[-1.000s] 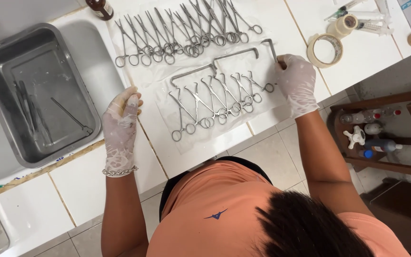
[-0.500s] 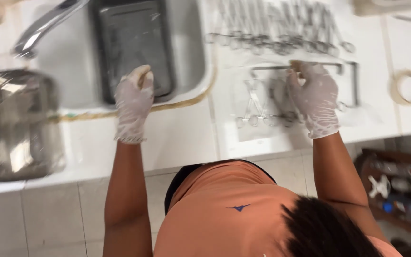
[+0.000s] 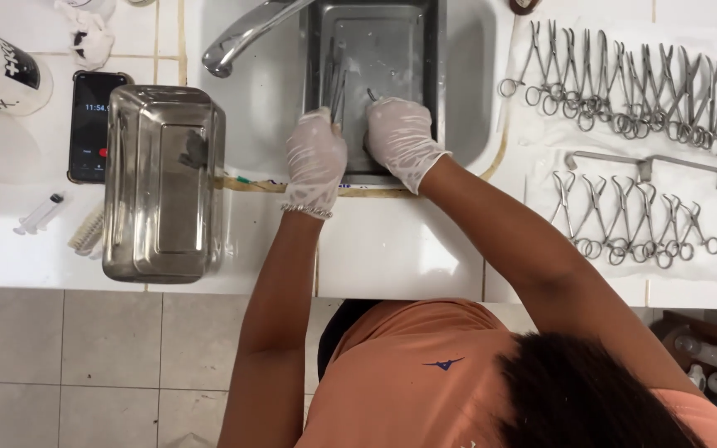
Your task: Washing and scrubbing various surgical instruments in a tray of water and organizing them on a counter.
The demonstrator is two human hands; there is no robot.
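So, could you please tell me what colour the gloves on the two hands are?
White, slightly translucent, on the left hand and right hand, over the steel tray; the head view shows it.

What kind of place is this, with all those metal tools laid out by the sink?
Probably a clinic's instrument-cleaning area. Rows of surgical clamps lie on a white cloth, a steel sterilising box stands on the tiled counter, and both gloved hands, left hand and right hand, reach into a steel tray in the sink.

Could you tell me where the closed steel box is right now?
In the head view, the steel box sits left of the sink, beside the phone.
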